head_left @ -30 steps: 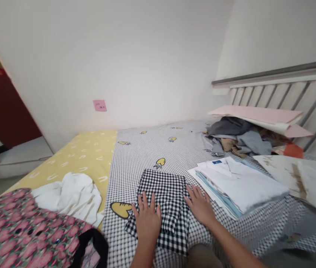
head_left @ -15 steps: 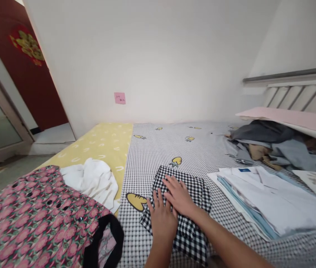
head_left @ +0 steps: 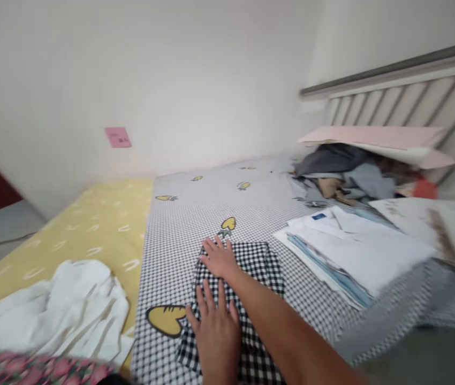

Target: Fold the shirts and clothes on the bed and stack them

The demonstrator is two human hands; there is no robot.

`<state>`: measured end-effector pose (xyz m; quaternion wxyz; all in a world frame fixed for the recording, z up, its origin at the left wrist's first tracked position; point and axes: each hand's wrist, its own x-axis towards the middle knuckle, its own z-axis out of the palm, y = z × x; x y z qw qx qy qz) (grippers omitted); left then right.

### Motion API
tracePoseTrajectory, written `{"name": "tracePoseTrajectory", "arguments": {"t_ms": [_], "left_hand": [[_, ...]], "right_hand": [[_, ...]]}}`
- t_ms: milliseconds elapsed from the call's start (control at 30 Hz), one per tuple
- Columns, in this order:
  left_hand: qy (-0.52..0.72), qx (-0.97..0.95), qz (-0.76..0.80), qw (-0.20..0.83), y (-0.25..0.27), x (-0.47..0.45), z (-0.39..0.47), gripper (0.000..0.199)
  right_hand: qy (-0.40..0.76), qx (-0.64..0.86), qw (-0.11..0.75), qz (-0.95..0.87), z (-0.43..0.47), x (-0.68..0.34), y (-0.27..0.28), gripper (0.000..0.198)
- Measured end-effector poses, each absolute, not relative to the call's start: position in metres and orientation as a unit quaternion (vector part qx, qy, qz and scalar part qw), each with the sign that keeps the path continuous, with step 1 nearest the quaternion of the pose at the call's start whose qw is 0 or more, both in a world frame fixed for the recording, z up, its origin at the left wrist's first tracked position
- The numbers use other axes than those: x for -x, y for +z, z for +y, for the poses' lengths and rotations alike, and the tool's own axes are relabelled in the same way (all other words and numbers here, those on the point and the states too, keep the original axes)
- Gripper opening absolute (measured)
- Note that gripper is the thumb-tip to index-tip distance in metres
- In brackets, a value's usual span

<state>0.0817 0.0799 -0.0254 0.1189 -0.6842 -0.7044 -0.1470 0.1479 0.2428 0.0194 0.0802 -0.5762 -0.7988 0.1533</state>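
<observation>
A folded black-and-white checked garment (head_left: 257, 262) lies on the bed in front of me. My left hand (head_left: 216, 334) rests flat on its near left part, fingers spread. Farther up, my right hand (head_left: 220, 259) lies open across the garment's far left corner, its forearm crossing over the cloth. Neither hand grips the fabric. My forearms hide part of the garment's near side.
On the right sits a stack of folded shirts (head_left: 356, 240), a white one on top. Behind it, dark and grey clothes (head_left: 332, 166) lie under a pink board (head_left: 376, 137). A crumpled white cloth (head_left: 59, 307) and a pink floral garment (head_left: 30, 369) lie at left on the bedding.
The view has swung to the right, taking the door out of most of the frame. My right hand has shifted toward the garment's far left corner; my left hand stays on the cloth.
</observation>
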Motion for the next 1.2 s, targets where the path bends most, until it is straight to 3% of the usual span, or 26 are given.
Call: {"name": "tracePoseTrajectory", "arguments": {"t_ms": [300,800,1000,1200], "left_hand": [[-0.098,0.689,-0.692,0.19,-0.011,-0.079,0.078,0.052],[-0.069,0.679,-0.72,0.125,0.01,-0.091,0.071,0.051],[-0.091,0.684,-0.72,0.081,0.011,-0.087,0.06,0.051],[-0.172,0.695,-0.69,0.104,-0.023,-0.068,0.009,0.053]], "right_hand": [[0.147,0.592,0.119,-0.783,0.199,-0.223,0.012,0.078],[0.052,0.72,0.126,-0.68,0.121,-0.317,-0.01,0.068],[0.012,0.731,0.123,-0.671,0.108,-0.318,-0.015,0.062],[-0.019,0.726,0.128,-0.675,0.108,-0.321,-0.021,0.061]]}}
